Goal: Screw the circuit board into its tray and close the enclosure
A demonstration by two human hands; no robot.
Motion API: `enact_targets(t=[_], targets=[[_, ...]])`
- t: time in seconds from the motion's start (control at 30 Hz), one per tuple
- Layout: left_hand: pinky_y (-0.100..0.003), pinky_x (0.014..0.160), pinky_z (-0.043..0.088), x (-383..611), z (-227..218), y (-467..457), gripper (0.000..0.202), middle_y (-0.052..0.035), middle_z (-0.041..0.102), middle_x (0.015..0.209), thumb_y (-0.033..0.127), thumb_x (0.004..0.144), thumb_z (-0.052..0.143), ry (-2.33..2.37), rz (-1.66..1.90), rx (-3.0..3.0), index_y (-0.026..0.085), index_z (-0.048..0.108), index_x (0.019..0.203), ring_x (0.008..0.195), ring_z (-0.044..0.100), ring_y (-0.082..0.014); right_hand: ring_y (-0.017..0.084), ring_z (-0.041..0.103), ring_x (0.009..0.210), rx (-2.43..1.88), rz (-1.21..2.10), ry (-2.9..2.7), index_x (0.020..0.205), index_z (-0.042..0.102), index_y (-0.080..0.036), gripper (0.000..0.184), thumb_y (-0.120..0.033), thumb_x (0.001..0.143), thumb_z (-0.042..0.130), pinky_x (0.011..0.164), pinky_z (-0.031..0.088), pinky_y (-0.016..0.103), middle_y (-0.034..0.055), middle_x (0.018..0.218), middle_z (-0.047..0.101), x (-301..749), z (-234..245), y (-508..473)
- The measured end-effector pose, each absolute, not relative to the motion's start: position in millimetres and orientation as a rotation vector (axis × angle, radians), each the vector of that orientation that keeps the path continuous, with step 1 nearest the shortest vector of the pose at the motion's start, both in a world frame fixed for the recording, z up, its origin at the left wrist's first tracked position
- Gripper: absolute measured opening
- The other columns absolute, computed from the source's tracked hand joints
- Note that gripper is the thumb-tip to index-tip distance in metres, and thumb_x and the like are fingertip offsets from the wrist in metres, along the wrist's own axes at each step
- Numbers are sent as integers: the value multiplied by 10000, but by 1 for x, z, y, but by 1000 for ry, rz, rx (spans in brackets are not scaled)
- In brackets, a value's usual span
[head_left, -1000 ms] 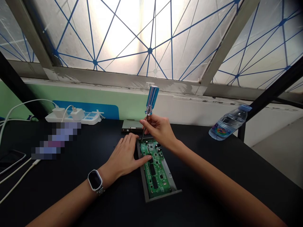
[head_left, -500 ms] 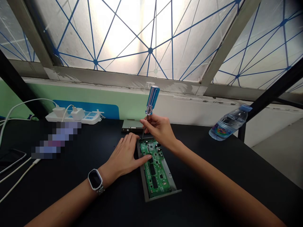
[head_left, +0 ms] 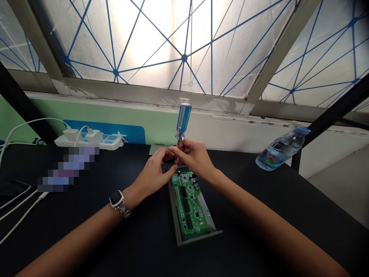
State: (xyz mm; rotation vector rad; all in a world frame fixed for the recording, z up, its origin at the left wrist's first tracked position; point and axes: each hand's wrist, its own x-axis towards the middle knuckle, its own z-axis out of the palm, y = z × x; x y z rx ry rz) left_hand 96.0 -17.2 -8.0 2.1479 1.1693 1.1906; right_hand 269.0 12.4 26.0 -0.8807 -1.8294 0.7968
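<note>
A screwdriver [head_left: 183, 119] with a clear and blue handle stands nearly upright over the far end of a green circuit board [head_left: 191, 207]. The board lies in a grey metal tray [head_left: 173, 215] on the desk. My right hand [head_left: 194, 156] pinches the screwdriver's shaft below the handle. Close by on the left, my left hand [head_left: 154, 169] has its thumb and fingers curled in around the lower shaft. The screwdriver's tip is hidden behind the fingers.
A flat grey metal piece [head_left: 155, 149] lies behind the hands by the wall. To the right, a water bottle [head_left: 281, 150] leans against a black frame bar [head_left: 325, 115]. At left are a white power strip [head_left: 111, 142], cables and a phone [head_left: 14, 192].
My left hand has lifted its thumb off the circuit board and moved up to the screwdriver's shaft, fingers curling in. The right hand keeps its grip; the screwdriver has shifted slightly left.
</note>
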Motion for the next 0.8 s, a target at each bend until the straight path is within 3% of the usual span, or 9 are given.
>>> enact_targets(t=[0.1,0.2,0.5,0.63,0.8], targets=[[-331,740,528,102,-5,-7,211,-32,667,871,366,867,713,1125,1201,1948,195,605,928,808,647,-190,173,652,544,-939,752,-1818,665,488,-220,445,-538,845,740,541,515,294,-18,577,598,271,26,15],[-314,713,535,106,-10,-1,277,-22,663,811,402,816,773,1083,1237,1778,186,600,836,761,649,-177,168,623,559,-979,718,-1827,654,495,-220,459,-564,840,734,544,499,292,-8,571,597,272,27,16],[-318,723,538,107,-14,-6,179,-24,686,792,334,846,744,1052,1313,1757,175,665,830,742,651,-177,150,573,623,-1006,600,-1903,661,556,-197,416,-520,880,700,596,447,286,0,634,606,269,32,13],[-354,768,573,104,-17,-6,225,-51,734,837,395,856,732,1052,1298,1750,172,703,870,798,702,-217,149,613,696,-980,649,-1956,877,648,-181,313,-490,927,648,612,472,273,16,779,663,272,38,12],[-368,827,589,102,-18,-5,190,-68,777,913,351,871,718,1001,1252,1750,174,735,939,879,744,-243,182,680,853,-940,825,-1965,1111,675,-162,337,-453,948,621,624,532,272,84,1012,723,279,47,13]])
